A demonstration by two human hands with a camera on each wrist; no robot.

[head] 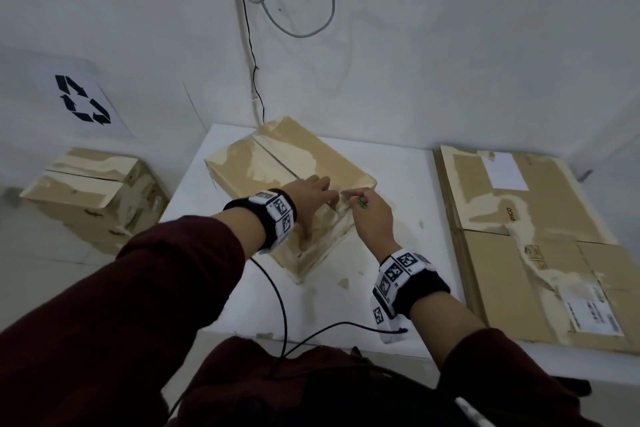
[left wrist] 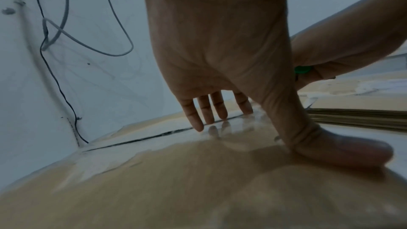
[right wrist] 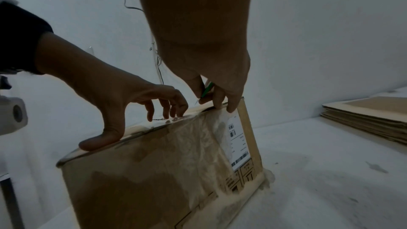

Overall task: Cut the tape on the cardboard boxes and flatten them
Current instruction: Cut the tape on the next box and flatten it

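Note:
A taped cardboard box [head: 277, 163] stands on the white table [head: 398, 218], its top seam [left wrist: 154, 136] running away from me. My left hand [head: 313, 198] lies spread on the box top [left wrist: 154, 180], fingers [left wrist: 207, 109] straight by the seam and thumb [right wrist: 99, 141] pressing the near edge. My right hand [head: 369, 215] pinches a thin green cutter [right wrist: 207, 90] at the near end of the seam, at the box's top edge [right wrist: 220, 107]. Clear tape covers the box's near side [right wrist: 187, 145]. The blade tip is too small to make out.
A stack of flattened boxes [head: 526, 246] lies on the table at the right. Another box [head: 93, 194] with loose flaps sits low at the left, under a recycling sign [head: 83, 99]. Cables [head: 294, 10] hang on the wall behind. A black cord [head: 280, 305] trails from my left wrist.

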